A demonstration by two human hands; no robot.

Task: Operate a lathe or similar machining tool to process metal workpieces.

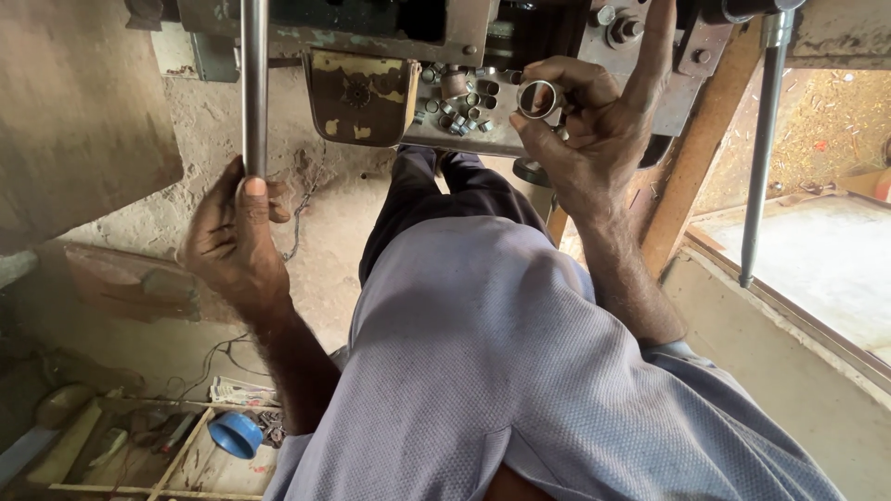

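Observation:
My left hand (pixel 234 232) is closed around the lower end of a long grey metal rod (pixel 254 83) that runs straight up to the machine. My right hand (pixel 594 130) pinches a small shiny metal ring (pixel 538 98) between thumb and fingers, with the index finger stretched up along the machine's face. The ring hangs just right of a metal shelf (pixel 455 141) that holds several similar small rings (pixel 464 113). My torso in a light purple shirt fills the lower middle of the view.
A worn metal machine body (pixel 390 28) with bolts spans the top. A second thin rod (pixel 761 158) hangs at right beside a wooden beam (pixel 705 139). A blue cap (pixel 235 433) and wooden scraps lie on the dusty floor at lower left.

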